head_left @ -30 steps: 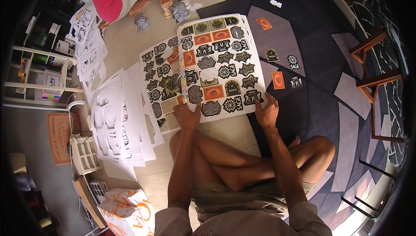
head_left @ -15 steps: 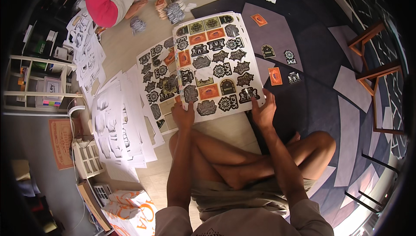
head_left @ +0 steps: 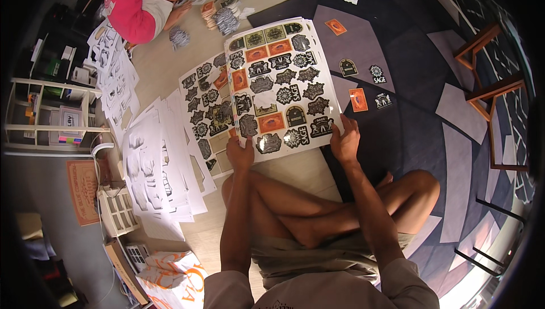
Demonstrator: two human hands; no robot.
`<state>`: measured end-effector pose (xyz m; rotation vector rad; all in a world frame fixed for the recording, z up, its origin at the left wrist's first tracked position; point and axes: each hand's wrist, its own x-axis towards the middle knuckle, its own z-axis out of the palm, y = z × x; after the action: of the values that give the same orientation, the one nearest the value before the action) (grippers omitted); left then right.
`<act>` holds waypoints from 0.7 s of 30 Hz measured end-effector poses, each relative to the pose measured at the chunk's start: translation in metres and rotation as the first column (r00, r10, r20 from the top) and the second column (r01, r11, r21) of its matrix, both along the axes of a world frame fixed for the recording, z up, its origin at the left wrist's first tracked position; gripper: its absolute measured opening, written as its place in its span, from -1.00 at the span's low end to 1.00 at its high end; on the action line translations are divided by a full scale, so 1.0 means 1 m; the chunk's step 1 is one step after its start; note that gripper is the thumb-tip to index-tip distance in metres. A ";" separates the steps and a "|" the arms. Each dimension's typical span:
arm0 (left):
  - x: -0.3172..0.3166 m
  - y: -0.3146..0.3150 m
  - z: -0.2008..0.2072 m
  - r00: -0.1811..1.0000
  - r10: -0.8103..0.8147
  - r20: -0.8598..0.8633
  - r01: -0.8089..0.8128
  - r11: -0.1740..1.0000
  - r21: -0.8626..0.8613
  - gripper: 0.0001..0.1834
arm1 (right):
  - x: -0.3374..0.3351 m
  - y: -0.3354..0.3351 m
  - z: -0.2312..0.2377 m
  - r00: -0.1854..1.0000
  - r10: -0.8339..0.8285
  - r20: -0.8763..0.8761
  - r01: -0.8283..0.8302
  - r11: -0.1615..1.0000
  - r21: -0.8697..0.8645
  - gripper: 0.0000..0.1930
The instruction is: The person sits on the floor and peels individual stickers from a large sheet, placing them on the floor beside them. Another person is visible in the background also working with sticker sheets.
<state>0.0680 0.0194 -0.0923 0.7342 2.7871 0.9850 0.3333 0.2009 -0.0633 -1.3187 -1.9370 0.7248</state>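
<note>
A stack of white sheets printed with black, green and orange stickers [head_left: 274,94] lies tilted in front of my crossed legs. My left hand [head_left: 240,151] pinches its near left corner, thumb on top. At the near right corner my right hand [head_left: 346,140] grips the edge, with its fingers partly hidden underneath. Under the stack's left side, a partly peeled sticker sheet [head_left: 205,113] shows several bare patches. To the right, on the dark carpet, lie loose stickers: an orange card-shaped one [head_left: 358,99], a black arch-shaped one [head_left: 348,67] and several others.
White waste sheets with cut-out holes [head_left: 150,167] are heaped at left. Sorted sticker piles [head_left: 227,19] stand beyond the stack, near a seated person in a pink shirt [head_left: 133,5]. A white shelf [head_left: 51,113] stands far left, wooden frames [head_left: 494,90] at right.
The other person's outstretched arm has drawn back toward the sheet before them. My hands keep hold of the stack, which has shifted very slightly.
</note>
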 end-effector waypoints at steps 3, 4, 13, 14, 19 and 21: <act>0.001 -0.001 -0.001 1.000 0.002 -0.003 -0.002 1.000 -0.005 -0.49 | -0.002 -0.003 0.001 0.999 0.006 0.050 -0.010 0.998 0.068 -0.60; 0.001 -0.002 -0.001 1.000 0.006 0.014 -0.006 1.000 -0.002 -0.50 | -0.003 -0.004 0.002 0.998 0.007 0.068 -0.012 0.997 0.075 -0.60; 0.000 0.000 0.006 0.999 0.049 0.002 -0.049 0.998 -0.029 -0.51 | -0.004 -0.005 0.005 0.995 0.094 0.029 -0.093 0.995 -0.038 -0.55; -0.002 0.000 0.007 1.000 0.031 0.003 -0.031 0.999 -0.011 -0.51 | -0.004 -0.005 0.005 0.995 0.099 0.009 -0.099 0.994 -0.044 -0.55; -0.007 0.001 0.011 0.998 0.038 0.045 -0.038 0.999 -0.005 -0.53 | -0.004 -0.009 0.009 0.995 0.058 0.079 -0.065 0.994 0.083 -0.54; -0.008 0.002 0.013 1.000 0.026 0.011 -0.026 1.000 -0.001 -0.52 | -0.005 -0.011 0.010 0.986 0.048 0.159 -0.064 0.993 0.097 -0.52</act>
<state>0.0601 0.0210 -0.0793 0.6923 2.7942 0.9891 0.3285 0.1900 -0.0532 -1.2965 -2.1143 0.5550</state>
